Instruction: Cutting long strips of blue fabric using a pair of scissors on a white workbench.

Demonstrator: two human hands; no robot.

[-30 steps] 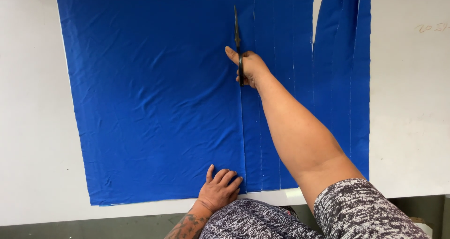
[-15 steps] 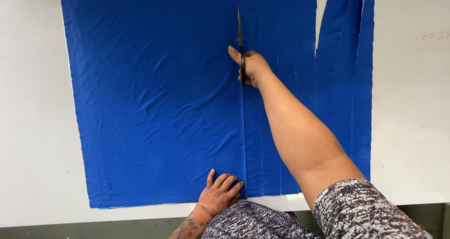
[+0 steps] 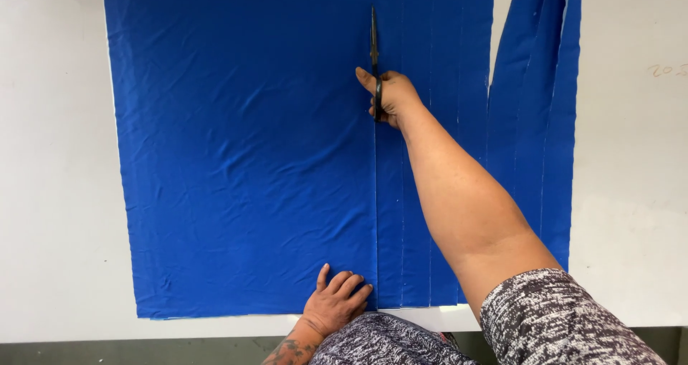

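The fabric (image 3: 244, 157) is a uniform saturated blue, unpatterned, with faint darker creases across its surface; the cut strips (image 3: 437, 64) beside it share the same blue, as do the separated strips (image 3: 545, 121) further right; thin pale lines mark the cuts between strips; the scissors (image 3: 374, 57) are black throughout; the table (image 3: 57, 193) is off-white, with a faint tan mark near its right edge; the sleeve (image 3: 566, 322) carries a mottled black-and-white speckle pattern; a dark tattoo pattern shows on the left forearm (image 3: 290, 351).
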